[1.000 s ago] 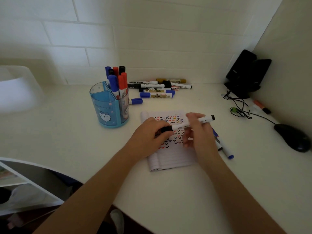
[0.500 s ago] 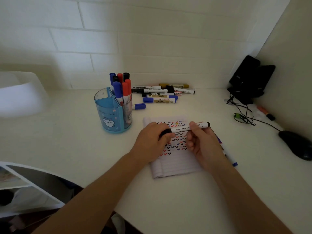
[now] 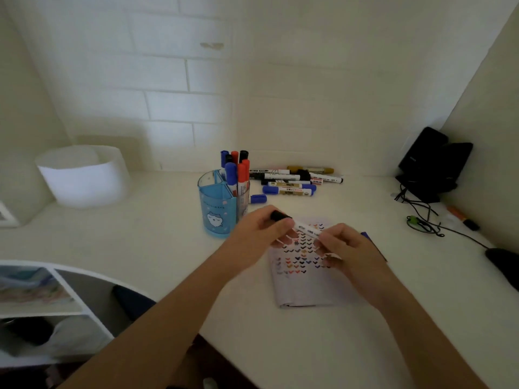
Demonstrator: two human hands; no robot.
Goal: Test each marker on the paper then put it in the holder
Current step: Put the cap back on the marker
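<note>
A white marker with a black cap [image 3: 298,225] is held level above the lined paper [image 3: 306,279], which carries rows of small coloured tick marks. My left hand [image 3: 258,237] grips the capped end. My right hand [image 3: 346,249] pinches the other end of the barrel. The blue holder [image 3: 217,211] stands just left of my left hand with several blue, red and black markers upright in it. More markers [image 3: 292,181] lie in a loose pile behind the paper near the wall.
A white round container [image 3: 82,175] sits at the back left. A black device with cables [image 3: 434,164] stands at the back right, a black mouse [image 3: 505,265] at the right edge. An orange marker [image 3: 460,216] lies near the cables. A shelf unit [image 3: 42,304] is lower left.
The marker has been lifted and shifted left toward the holder, its capped end now raised in my left hand. The camera has tilted upward, showing more wall.
</note>
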